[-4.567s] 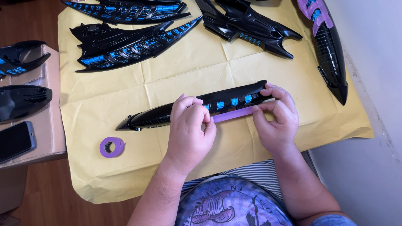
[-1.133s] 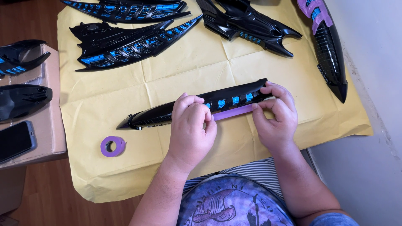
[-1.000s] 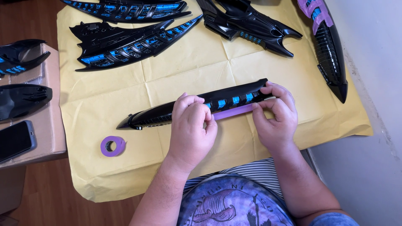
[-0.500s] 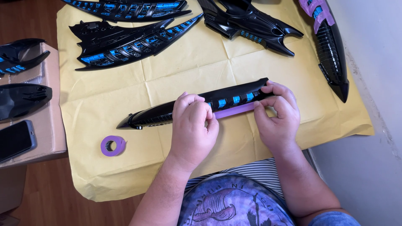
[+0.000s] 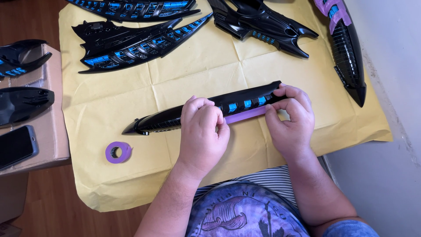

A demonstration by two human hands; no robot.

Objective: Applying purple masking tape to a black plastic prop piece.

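A long black pointed plastic panel [image 5: 162, 120] with blue inserts lies across yellow paper [image 5: 210, 74]. A strip of purple masking tape [image 5: 244, 116] runs along its near edge. My left hand [image 5: 202, 131] rests over the panel's middle, fingers curled on the tape's left end. At the panel's right end my right hand [image 5: 291, 120] grips the panel and presses the tape down with fingers and thumb. A purple tape roll [image 5: 118, 152] lies on the paper, left of my left hand.
More black and blue panels lie at the far side of the paper [image 5: 131, 41] [image 5: 263, 24], one with purple tape at the right [image 5: 346, 52]. A cardboard box [image 5: 48, 114] at the left carries black parts and a phone [image 5: 16, 145]. A white wall stands at right.
Both hands have stayed on the panel and tape with only small finger shifts. The view has drifted slightly.
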